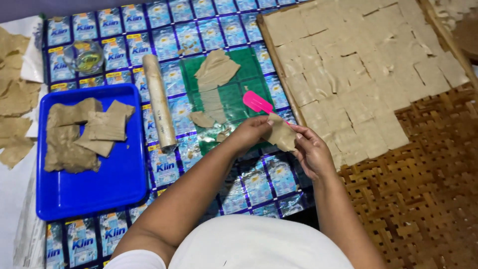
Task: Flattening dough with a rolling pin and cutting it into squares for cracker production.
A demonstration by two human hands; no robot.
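My left hand [251, 133] and my right hand [312, 152] together hold a thin, limp piece of tan dough [282, 134] above the mat, fingers pinching its edges. A pink spatula [257, 102] lies just behind the hands, its handle hidden by the dough and my fingers. On the green sheet [249, 65] rest a larger flattened dough sheet [215, 69] and small scraps. A wooden rolling pin [159, 102] lies to the left of that sheet.
A blue tray [114, 184] at left holds dough slabs. A woven bamboo tray [428, 164] at right is covered with several flat dough squares [348, 65]. A small glass bowl [84, 56] sits at the back left. More dough pieces [12, 104] lie at far left.
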